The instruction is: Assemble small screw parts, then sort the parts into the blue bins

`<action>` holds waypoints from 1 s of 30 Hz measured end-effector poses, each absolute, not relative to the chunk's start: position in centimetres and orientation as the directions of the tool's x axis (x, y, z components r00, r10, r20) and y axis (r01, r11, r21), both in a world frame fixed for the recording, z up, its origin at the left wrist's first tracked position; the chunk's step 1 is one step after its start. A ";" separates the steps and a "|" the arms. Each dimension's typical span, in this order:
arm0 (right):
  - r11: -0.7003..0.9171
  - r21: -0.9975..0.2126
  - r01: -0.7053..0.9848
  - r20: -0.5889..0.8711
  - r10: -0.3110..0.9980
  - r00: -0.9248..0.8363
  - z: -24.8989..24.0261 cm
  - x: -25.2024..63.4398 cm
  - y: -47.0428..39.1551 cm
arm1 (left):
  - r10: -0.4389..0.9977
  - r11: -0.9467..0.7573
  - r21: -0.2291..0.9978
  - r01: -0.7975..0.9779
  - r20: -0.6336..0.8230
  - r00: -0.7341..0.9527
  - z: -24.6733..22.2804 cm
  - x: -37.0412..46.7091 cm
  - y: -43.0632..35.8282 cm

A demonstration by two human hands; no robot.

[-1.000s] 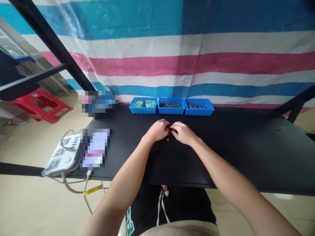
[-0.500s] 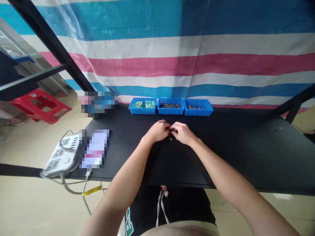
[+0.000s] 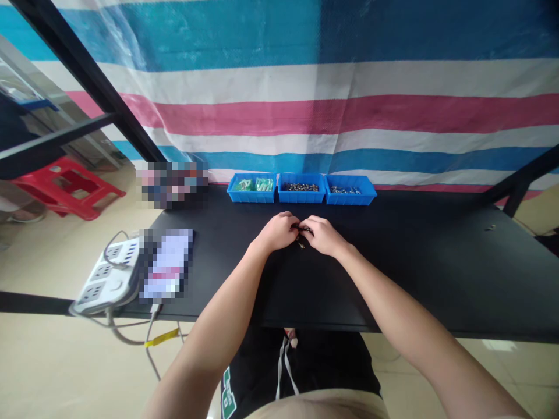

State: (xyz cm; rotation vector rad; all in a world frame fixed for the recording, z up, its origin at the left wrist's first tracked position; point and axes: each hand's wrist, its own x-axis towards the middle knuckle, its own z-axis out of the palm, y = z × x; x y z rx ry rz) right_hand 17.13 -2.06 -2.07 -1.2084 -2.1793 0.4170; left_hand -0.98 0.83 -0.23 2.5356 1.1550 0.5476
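Black counter (image 3: 419, 273); blue bins (image 3: 301, 198) behind. The left hand (image 3: 278, 231) and right hand (image 3: 324, 235) pinch closed around a small metal piece (image 3: 301, 245) between them; its protruding end has swung rightward, suggesting in-hand adjustment.

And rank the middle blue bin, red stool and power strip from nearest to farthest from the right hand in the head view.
From the right hand:
1. Middle blue bin, just beyond it.
2. Power strip, to the left.
3. Red stool, far left.
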 end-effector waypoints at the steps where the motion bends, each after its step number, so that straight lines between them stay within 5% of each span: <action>1: 0.532 -0.544 0.649 0.355 0.847 -0.396 -2.0 17.1 -2.1 | 0.766 -0.632 0.419 0.651 0.216 0.605 -0.2 -1.0 0.8; 22: 0.552 -0.578 0.602 0.429 0.832 -0.351 -2.3 16.9 -2.2 | 0.763 -0.638 0.398 0.659 0.211 0.611 0.0 -1.1 0.8; 30: 0.362 -0.393 0.845 0.343 0.911 -0.230 -1.3 16.8 -2.8 | 0.775 -0.623 0.414 0.664 0.207 0.598 0.2 -1.0 0.7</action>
